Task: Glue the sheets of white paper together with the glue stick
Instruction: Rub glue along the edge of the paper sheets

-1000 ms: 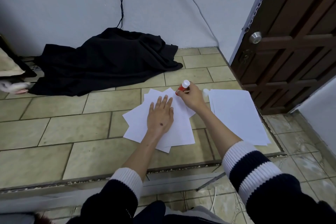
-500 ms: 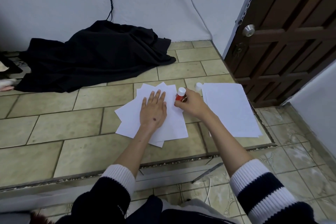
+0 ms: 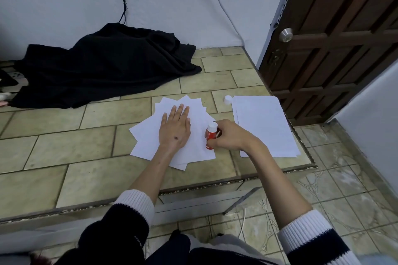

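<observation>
A fanned pile of white paper sheets (image 3: pixel 148 142) lies on the tiled floor. My left hand (image 3: pixel 175 129) rests flat on top of it, fingers spread. At the pile's right edge my right hand (image 3: pixel 231 135) grips a red glue stick (image 3: pixel 211 135), held upside down with its white base on top and its lower end on the top sheet. A neat stack of white paper (image 3: pixel 265 127) lies to the right. The small white glue cap (image 3: pixel 228 99) stands at that stack's far left corner.
A heap of black cloth (image 3: pixel 103 64) lies at the back left against the white wall. A dark wooden door (image 3: pixel 336 34) stands at the right. The tiled platform ends in a step (image 3: pixel 193 188) just in front of the papers.
My right hand has drawn the glue stick down the right edge of the top sheet, toward me. My left hand stays flat on the pile.
</observation>
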